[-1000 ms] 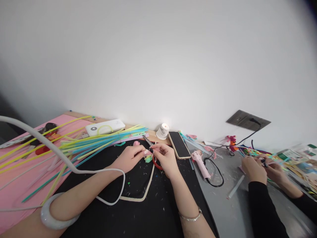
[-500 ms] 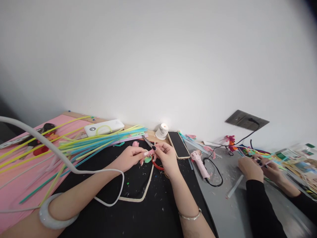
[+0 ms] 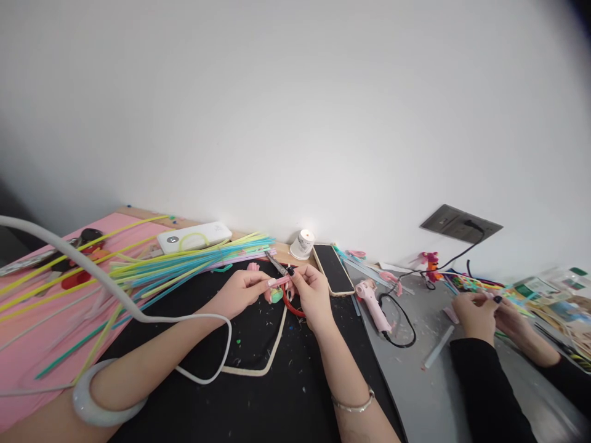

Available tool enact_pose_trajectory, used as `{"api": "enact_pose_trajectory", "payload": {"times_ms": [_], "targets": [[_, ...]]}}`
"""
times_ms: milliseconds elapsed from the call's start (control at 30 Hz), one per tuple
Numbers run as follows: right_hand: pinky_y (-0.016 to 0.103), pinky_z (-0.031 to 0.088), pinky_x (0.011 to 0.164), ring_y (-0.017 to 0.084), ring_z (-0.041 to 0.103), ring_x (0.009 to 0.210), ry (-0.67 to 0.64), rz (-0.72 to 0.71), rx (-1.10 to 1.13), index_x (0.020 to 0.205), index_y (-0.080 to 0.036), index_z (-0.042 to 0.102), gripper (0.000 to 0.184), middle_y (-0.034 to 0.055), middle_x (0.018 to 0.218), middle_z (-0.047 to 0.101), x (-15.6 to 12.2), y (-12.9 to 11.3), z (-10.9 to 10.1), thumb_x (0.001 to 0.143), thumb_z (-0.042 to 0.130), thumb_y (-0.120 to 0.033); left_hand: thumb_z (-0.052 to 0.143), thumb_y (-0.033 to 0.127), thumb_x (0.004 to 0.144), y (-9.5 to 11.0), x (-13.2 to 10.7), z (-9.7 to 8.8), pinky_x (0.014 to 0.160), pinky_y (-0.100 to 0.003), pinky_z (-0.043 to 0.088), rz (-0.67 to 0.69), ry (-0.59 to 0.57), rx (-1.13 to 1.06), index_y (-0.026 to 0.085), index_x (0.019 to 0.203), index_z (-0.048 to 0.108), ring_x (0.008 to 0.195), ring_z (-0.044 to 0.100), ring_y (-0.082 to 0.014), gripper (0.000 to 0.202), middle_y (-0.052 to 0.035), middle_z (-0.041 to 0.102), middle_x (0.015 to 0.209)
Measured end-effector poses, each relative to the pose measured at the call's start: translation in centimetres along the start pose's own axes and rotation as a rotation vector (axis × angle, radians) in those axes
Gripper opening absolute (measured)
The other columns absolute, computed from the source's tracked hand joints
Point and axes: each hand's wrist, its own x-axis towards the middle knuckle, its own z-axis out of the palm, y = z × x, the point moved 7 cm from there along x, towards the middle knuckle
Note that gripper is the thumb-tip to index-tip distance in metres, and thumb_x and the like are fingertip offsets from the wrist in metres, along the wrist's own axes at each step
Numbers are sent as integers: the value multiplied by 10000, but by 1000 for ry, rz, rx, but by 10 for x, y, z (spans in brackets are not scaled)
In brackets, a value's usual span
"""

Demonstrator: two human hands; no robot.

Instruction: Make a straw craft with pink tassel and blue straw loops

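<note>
Above the black mat (image 3: 258, 406), my left hand (image 3: 242, 292) pinches one end of a short pink pipe cleaner piece (image 3: 279, 281). The fingertips of my right hand (image 3: 313, 295) are closed on its other end. Scissors (image 3: 276, 263) with red handles lie at my right hand, the blades pointing away to the left; part of them is hidden by the fingers, and I cannot tell whether the hand touches them. A small green piece (image 3: 276, 296) shows just under my left fingertips. Behind my left hand is another pink piece (image 3: 253, 267).
Loose pipe cleaners (image 3: 184, 264) and a white power bank (image 3: 198, 237) lie at left; a white cable (image 3: 138, 317) crosses my left arm. A paper cup (image 3: 302, 245), phone (image 3: 333, 269) and pink corded tool (image 3: 375, 307) stand behind and right. A co-worker's hands (image 3: 475, 317) work at far right.
My fingers have shifted slightly on the pink piece, and more of it shows between them. At right, the co-worker's hands have drawn closer together.
</note>
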Motion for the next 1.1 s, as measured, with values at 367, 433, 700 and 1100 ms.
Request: {"api": "enact_pose_trajectory", "payload": {"times_ms": [367, 433, 700, 1100], "targets": [[227, 407, 483, 103, 491, 499, -140, 6, -45, 729, -172, 681, 195, -4, 593, 611, -1, -8, 1, 735, 715, -363, 690, 468, 754, -10, -4, 15, 516, -252, 377, -164, -180, -403, 139, 677, 685, 545, 453, -99, 338, -21, 582, 669], [231, 408, 502, 109, 508, 519, -224, 21, -54, 728, -170, 694, 174, 4, 610, 632, -3, -10, 4, 733, 721, -342, 713, 424, 752, -9, -9, 22, 530, -247, 384, -233, -269, -459, 138, 714, 704, 548, 433, -90, 289, -13, 565, 671], [248, 442, 558, 126, 529, 573, -192, -34, -174, 825, -163, 712, 275, 21, 685, 646, 2, -27, -13, 819, 614, -420, 780, 362, 677, -12, -12, 23, 536, -249, 428, -271, -282, -410, 154, 720, 729, 565, 500, -108, 218, -16, 581, 669], [440, 454, 806, 322, 615, 919, 620, 134, -1085, 1110, -99, 625, 526, 174, 992, 672, -24, -35, -197, 648, 607, -350, 827, 333, 633, -16, -1, 11, 554, -239, 446, -233, -59, -540, 147, 785, 712, 571, 516, -85, 266, -35, 662, 743]]}}
